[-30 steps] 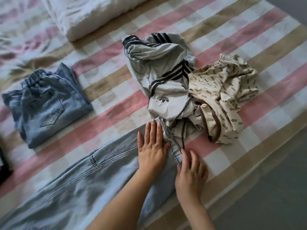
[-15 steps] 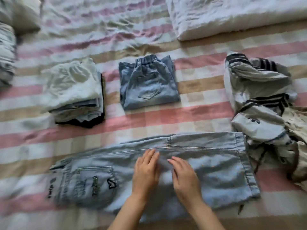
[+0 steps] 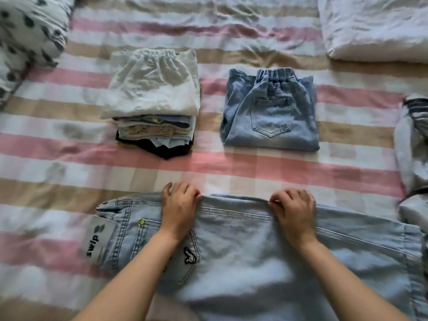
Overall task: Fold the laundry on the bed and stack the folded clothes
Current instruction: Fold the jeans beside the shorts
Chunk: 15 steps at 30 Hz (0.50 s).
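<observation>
Denim jeans [image 3: 243, 262] | tag [image 3: 99, 239] reads "swip" | left hand [image 3: 179, 205], right hand [image 3: 294, 209] pinch far edge

a bedroom in a home. everything lies on a bed [image 3: 231, 167] made up with a rumpled sheet [image 3: 58, 144] checked in pink, tan and white. a spotted pillow [image 3: 27, 31] sits at the far left corner and a white quilt [image 3: 375, 26] at the far right. household laundry is spread over it: a stack [image 3: 152, 89] of folded clothes, folded denim [image 3: 271, 112] beside it, and jeans [image 3: 254, 262] laid flat at the near edge.
</observation>
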Available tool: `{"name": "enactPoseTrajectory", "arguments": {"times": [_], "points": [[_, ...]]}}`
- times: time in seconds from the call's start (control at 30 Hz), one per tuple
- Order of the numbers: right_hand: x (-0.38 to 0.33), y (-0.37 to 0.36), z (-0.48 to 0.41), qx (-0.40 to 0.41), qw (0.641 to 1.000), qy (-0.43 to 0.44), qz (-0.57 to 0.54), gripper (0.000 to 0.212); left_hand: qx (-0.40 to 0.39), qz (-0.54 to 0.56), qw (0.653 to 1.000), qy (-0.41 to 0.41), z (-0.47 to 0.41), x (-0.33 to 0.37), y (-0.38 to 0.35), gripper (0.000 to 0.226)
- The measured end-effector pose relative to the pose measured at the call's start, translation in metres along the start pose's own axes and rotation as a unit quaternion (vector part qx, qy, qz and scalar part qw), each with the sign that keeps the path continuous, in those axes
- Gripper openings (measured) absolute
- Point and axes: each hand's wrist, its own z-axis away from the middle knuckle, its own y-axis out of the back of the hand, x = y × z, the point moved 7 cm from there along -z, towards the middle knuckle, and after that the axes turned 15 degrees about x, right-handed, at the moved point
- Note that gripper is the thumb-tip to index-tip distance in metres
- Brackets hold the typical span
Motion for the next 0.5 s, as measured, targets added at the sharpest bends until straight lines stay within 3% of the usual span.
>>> {"name": "enactPoseTrajectory", "arguments": {"times": [0.13, 0.3, 0.37, 0.5], "points": [[0.009, 0.006, 0.001, 0.020, 1.000, -0.013, -0.002, 0.024, 0.084, 0.032, 0.995, -0.049, 0.002, 0.003, 0.011, 0.040], [0.017, 0.006, 0.000, 0.005, 0.999, -0.027, 0.028, 0.020, 0.104, -0.009, 0.993, -0.058, 0.000, 0.003, 0.016, 0.049], [0.017, 0.005, -0.005, 0.015, 0.998, -0.034, 0.042, 0.020, 0.086, -0.049, 0.994, -0.047, -0.007, 0.003, 0.010, 0.040], [0.016, -0.005, -0.004, -0.016, 0.994, -0.066, 0.084, 0.018, -0.021, -0.101, 0.995, 0.003, -0.008, -0.001, -0.010, 0.030]]}}
